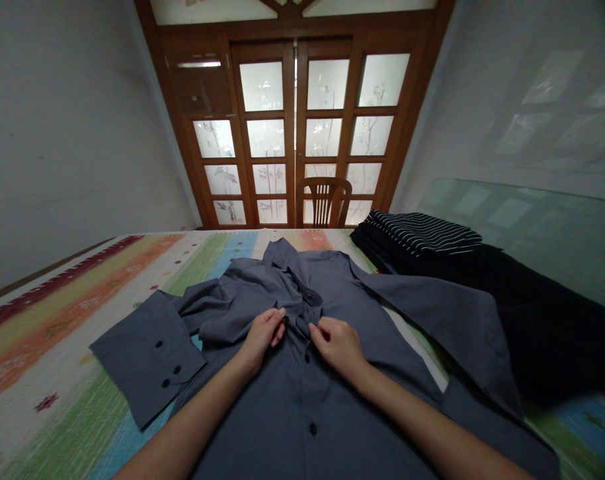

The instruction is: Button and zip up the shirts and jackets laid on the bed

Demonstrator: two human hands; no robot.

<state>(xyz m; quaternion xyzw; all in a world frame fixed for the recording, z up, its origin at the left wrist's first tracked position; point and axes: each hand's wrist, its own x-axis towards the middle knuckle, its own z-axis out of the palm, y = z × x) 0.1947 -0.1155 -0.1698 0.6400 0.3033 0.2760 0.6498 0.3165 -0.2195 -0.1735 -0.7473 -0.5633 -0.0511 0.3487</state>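
Note:
A grey button-up shirt (302, 393) lies front side up on a striped, many-coloured cloth (57, 313). Its collar points away from me and its sleeves spread to both sides. My left hand (263, 333) pinches the left edge of the shirt's front opening just below the collar. My right hand (336, 341) pinches the right edge of the placket at the same height. Both hands have fingers closed on the fabric near a dark button. Further dark buttons run down the placket toward me.
A pile of dark clothes (482, 280) with a striped garment (422, 230) on top lies at the right. A wooden chair (324, 200) stands behind the table before wooden doors with frosted panes (302, 127). A glass sheet (532, 227) leans on the right wall.

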